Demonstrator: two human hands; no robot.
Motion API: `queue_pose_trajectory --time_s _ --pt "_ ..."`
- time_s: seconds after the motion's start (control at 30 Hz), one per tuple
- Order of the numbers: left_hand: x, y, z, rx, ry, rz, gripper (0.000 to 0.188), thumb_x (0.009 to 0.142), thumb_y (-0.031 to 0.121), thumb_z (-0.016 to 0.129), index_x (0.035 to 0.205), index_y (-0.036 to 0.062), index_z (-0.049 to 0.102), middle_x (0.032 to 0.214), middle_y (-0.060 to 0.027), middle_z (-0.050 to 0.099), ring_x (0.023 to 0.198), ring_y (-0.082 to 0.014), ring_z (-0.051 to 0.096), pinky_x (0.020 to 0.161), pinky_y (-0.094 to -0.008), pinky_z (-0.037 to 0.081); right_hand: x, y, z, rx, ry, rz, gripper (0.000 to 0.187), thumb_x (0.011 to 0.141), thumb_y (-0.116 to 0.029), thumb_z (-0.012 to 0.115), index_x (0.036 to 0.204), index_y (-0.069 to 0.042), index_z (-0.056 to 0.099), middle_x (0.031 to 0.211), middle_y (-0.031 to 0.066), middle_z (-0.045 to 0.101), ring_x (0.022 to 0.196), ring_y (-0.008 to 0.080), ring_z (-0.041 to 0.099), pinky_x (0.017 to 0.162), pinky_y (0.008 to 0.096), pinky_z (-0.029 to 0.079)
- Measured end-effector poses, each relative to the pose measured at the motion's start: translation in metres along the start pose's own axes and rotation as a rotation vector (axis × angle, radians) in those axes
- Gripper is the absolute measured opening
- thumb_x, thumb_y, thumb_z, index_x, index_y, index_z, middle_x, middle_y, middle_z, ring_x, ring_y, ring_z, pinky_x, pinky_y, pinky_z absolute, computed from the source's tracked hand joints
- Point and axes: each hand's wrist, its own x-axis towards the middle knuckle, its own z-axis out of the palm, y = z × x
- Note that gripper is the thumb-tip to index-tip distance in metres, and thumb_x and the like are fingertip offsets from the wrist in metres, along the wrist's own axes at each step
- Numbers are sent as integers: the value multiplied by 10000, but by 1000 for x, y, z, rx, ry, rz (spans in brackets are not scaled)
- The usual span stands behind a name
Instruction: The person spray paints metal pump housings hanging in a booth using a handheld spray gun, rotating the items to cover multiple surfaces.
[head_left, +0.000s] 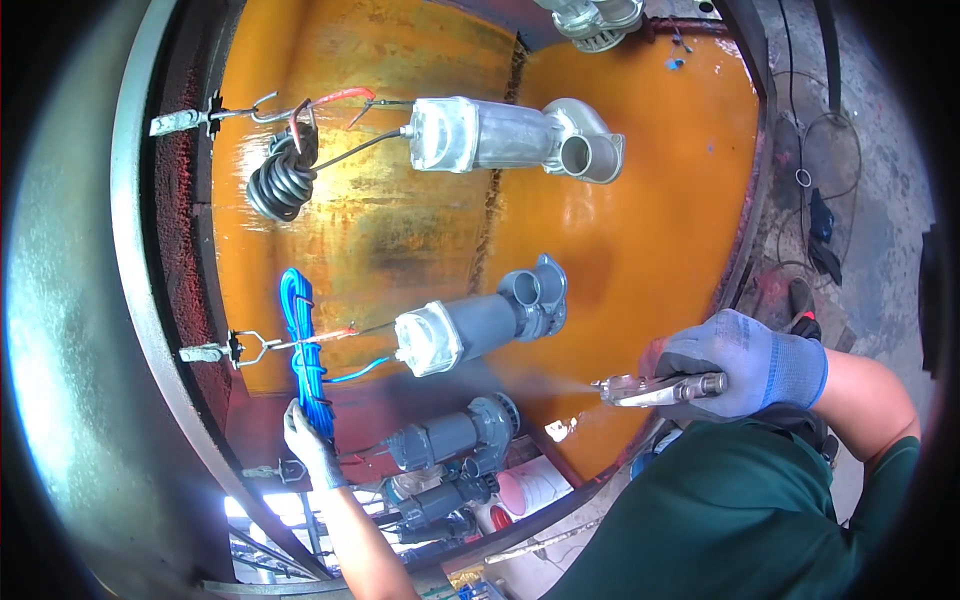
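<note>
In my gloved right hand point(735, 365) is a metal spray gun point(640, 391), with the fingers wrapped round it. A fine mist leaves its nozzle toward a pump point(480, 328), whose body is mostly dark grey with a bright silvery end. The pump hangs sideways from a hook and red strap at its left. A blue cable bundle point(302, 335), tied in a long coil, joins this pump's end. My gloved left hand point(312, 447) is closed on the bundle's lower end. Nozzle and pump stand apart.
A bare silver pump point(490, 135) hangs farther off with a black cable coil point(284, 180). Darker grey pumps point(450, 440) hang nearer. Behind stands an orange-stained panel point(640, 200); a curved metal frame point(130, 220) runs along the left. A hose point(800, 130) lies on the right floor.
</note>
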Motion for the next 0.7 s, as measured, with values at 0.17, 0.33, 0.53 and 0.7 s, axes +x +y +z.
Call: queue_pose_trajectory --time_s 0.17,0.33,0.53,0.7 --pt "14 8 10 58 -89 -83 399 1153 327 545 1333 -19 628 926 -138 772 694 -170 711 602 -281 537 10 -1 5 66 310 36 224 847 -142 848 1010 -60 718 818 162 693 755 409 706 650 455 565" --pt "25 4 14 114 -106 -135 416 1152 356 546 1361 3 612 930 -131 780 688 -159 716 569 -272 520 -1 2 13 -133 -9 -24 326 887 -345 844 973 -71 689 844 162 683 772 417 701 651 497 555" --pt "28 0 21 134 -87 -104 440 1152 377 546 1391 11 602 936 -125 780 680 -146 709 547 -259 506 6 1 15 -32 297 111 234 901 -217 827 1033 -66 706 891 174 709 799 400 722 692 472 571" --pt "37 -10 18 115 -72 -78 436 1153 373 550 1397 15 604 935 -119 776 669 -135 696 528 -254 489 1 0 12 -110 77 -7 239 884 -255 846 947 -89 686 795 149 641 739 387 686 614 480 530"
